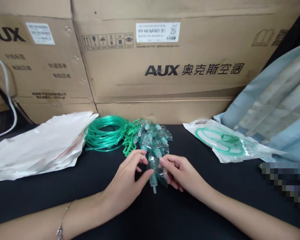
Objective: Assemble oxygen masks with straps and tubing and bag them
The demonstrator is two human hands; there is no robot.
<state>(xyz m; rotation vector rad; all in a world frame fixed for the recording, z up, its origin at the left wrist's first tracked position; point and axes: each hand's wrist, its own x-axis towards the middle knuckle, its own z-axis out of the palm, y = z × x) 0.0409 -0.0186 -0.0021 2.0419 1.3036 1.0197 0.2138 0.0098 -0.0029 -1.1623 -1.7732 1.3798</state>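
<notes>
In the middle of the black table lies a cluster of clear oxygen masks [146, 141] with green-tinted connectors. The nearest oxygen mask [153, 163] is between my two hands, its pale connector pointing toward me. My right hand [176, 170] grips the right side of this mask, thumb and forefinger bent at its edge. At its left side my left hand [132, 170] is curved, with thumb and fingers apart and the thumb tip against the mask. Green elastic straps [130, 133] lie left of the masks, beside a coil of green tubing [106, 131].
A stack of white pouches [42, 143] lies at the left. On the right rests a clear-fronted packet [225, 141] with green tubing inside, beside pale blue fabric [287, 100]. Large cardboard boxes [160, 90] wall off the back. A white cable [8, 90] hangs at far left.
</notes>
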